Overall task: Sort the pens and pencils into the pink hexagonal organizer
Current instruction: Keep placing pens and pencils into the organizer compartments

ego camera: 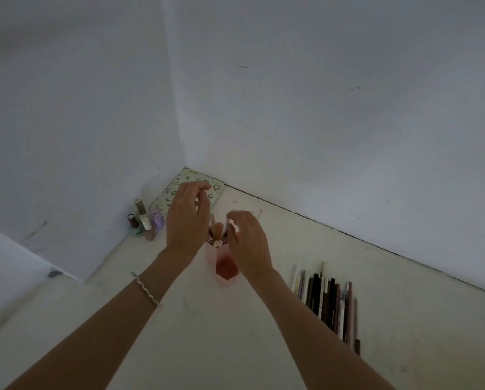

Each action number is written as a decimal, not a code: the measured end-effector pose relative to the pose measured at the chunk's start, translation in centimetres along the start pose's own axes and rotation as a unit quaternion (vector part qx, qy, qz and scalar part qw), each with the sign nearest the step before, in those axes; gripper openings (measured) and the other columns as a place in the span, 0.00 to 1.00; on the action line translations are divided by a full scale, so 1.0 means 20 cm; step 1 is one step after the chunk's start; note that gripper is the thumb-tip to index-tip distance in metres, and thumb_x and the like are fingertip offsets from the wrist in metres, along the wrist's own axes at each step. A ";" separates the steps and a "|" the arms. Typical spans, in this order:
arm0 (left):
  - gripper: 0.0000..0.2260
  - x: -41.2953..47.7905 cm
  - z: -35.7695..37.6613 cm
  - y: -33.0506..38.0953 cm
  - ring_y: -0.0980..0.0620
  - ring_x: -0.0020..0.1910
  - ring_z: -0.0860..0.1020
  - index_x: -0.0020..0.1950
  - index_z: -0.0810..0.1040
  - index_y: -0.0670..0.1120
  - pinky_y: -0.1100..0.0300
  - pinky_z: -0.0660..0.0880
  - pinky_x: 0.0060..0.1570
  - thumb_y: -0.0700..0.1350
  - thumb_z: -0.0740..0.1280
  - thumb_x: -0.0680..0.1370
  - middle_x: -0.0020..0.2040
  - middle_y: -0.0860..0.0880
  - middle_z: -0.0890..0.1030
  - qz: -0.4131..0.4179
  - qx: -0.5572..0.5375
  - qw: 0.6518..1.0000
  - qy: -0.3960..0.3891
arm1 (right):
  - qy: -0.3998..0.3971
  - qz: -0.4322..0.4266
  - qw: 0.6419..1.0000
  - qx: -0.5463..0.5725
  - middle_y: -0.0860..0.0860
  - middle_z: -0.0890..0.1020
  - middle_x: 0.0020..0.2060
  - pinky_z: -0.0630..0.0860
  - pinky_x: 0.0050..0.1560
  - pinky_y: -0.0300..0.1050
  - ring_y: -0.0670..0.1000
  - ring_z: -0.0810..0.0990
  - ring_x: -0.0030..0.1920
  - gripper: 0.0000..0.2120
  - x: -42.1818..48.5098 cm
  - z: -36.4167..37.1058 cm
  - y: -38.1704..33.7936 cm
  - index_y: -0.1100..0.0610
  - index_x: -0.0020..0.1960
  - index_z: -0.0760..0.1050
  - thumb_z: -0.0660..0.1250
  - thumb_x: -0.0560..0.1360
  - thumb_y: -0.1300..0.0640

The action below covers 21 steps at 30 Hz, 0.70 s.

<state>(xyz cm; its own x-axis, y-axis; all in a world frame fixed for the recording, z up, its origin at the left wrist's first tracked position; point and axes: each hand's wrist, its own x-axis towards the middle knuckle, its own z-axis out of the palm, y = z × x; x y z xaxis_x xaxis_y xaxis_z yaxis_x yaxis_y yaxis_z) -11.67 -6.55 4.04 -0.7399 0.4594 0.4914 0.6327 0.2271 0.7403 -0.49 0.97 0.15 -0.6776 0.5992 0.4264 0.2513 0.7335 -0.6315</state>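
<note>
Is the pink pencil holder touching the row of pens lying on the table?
Apart. The head view shows bare table between the pink organizer and the row of pens, which lies well to its right.

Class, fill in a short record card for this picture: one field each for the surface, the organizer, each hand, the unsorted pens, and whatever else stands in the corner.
surface: pale tabletop set in a wall corner
organizer: pink hexagonal organizer, upright, some items already inside
left hand: above organizer, fingers curled
right hand: over organizer rim, grip blurred
unsorted: row of pens and pencils lying to the right
corner: nail polish bottles; patterned tin
</note>
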 end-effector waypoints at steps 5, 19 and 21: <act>0.10 -0.08 0.15 0.14 0.61 0.45 0.76 0.55 0.77 0.47 0.73 0.73 0.45 0.37 0.61 0.78 0.50 0.55 0.77 -0.002 -0.040 0.997 -0.062 | 0.087 0.060 0.994 -0.004 0.53 0.79 0.52 0.73 0.59 0.46 0.52 0.77 0.55 0.15 -0.05 -0.11 0.10 0.60 0.55 0.78 0.61 0.72 0.69; 0.14 -0.75 0.82 0.23 0.45 0.55 0.77 0.66 0.66 0.43 0.54 0.75 0.54 0.41 0.57 0.80 0.58 0.44 0.76 -0.134 0.154 0.869 -0.450 | 0.116 0.270 0.955 0.030 0.48 0.80 0.44 0.71 0.38 0.38 0.44 0.75 0.35 0.15 -0.23 -0.62 0.54 0.57 0.55 0.77 0.59 0.74 0.70; 0.12 -0.77 0.84 0.23 0.45 0.53 0.77 0.65 0.66 0.43 0.53 0.75 0.53 0.42 0.55 0.81 0.57 0.43 0.76 -0.124 0.160 0.872 -0.446 | 0.107 0.279 0.954 0.036 0.48 0.80 0.44 0.71 0.37 0.39 0.44 0.75 0.35 0.14 -0.26 -0.63 0.57 0.57 0.55 0.77 0.59 0.75 0.69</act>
<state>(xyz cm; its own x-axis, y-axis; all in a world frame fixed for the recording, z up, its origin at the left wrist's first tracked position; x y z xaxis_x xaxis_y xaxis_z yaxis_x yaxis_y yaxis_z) 6.47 1.88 -7.75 -0.4811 0.8145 -0.3243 0.6156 0.5772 0.5365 14.64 10.30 -1.14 -0.2941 0.9472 0.1279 0.4779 0.2616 -0.8385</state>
